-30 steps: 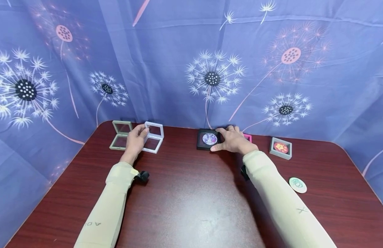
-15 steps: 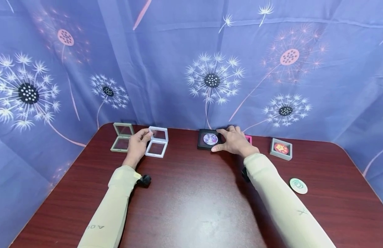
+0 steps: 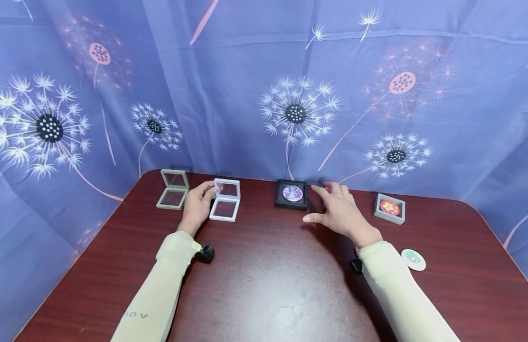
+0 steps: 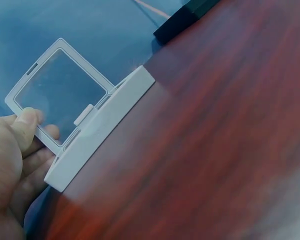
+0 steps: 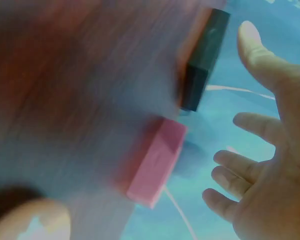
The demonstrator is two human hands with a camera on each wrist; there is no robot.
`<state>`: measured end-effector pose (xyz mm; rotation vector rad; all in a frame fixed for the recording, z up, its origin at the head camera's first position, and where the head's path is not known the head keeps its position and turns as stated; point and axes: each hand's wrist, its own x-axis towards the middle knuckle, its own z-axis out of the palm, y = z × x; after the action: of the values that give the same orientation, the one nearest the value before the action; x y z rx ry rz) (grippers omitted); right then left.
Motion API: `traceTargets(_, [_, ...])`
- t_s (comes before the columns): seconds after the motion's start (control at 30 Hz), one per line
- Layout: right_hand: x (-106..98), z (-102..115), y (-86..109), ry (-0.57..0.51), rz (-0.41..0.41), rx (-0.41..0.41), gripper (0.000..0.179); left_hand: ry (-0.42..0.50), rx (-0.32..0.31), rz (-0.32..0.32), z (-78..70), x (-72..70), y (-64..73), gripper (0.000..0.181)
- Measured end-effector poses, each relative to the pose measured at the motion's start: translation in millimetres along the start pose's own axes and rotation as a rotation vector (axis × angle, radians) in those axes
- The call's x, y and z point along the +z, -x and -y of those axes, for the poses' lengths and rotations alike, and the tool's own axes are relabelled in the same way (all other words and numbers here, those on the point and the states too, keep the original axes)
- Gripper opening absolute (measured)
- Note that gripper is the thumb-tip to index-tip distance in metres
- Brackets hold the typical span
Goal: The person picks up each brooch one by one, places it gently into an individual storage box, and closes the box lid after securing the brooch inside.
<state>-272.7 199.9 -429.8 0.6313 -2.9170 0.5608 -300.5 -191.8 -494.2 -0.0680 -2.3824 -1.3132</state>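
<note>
My left hand [image 3: 197,206] pinches the left side of a white display frame [image 3: 224,210], thumb on the rim of its raised lid. This frame stands hinged wide, with clear film in both halves, and its base is on the table, as the left wrist view [image 4: 102,131] also shows. My right hand [image 3: 341,209] is spread over a pink case [image 5: 157,165], fingers apart and holding nothing; it hides most of that case in the head view. Just left of the right hand lies a black display frame [image 3: 291,202] with a round purple picture disc [image 3: 292,193] inside.
An unfolded green frame [image 3: 172,198] stands left of the white one. A grey frame [image 3: 390,216] with a red and yellow disc sits at the right. Nearer lies a loose pale disc [image 3: 413,260]. A blue dandelion-print cloth [image 3: 230,95] hangs behind the table's far edge.
My right hand has let go of the black frame and moved right, toward me. My left hand has shifted the white frame slightly right and nearer.
</note>
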Motion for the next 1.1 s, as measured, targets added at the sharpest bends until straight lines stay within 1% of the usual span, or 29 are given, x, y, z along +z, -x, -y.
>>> traceTargets(0.13, [-8.7,-1.6,18.6,-0.009,-0.047,-0.01,0.088,0.0,0.001,-0.002,-6.0,1.6,5.9,0.02])
traceTargets(0.33, [-16.8,-11.6,47.7,0.001,-0.087,0.007,0.087,0.014,0.0,-0.014,-9.2,6.2,11.8,0.02])
traceTargets(0.5, [-23.2,-24.0,68.6,0.001,-0.093,0.042,0.086,0.034,0.01,-0.018,-13.3,11.5,16.1,0.02])
traceTargets(0.73, [-36.1,-45.1,89.8,0.026,-0.096,0.077,0.086,0.082,0.027,-0.027,-20.7,16.6,24.4,0.019])
traceTargets(0.87, [-45.2,-59.4,101.9,0.033,-0.072,0.106,0.084,0.101,0.028,-0.042,-22.8,20.1,27.2,0.018])
traceTargets(1.1, [-57.1,-78.2,118.0,0.067,0.037,0.201,0.089,0.133,0.023,-0.032,-28.7,26.2,33.4,0.017])
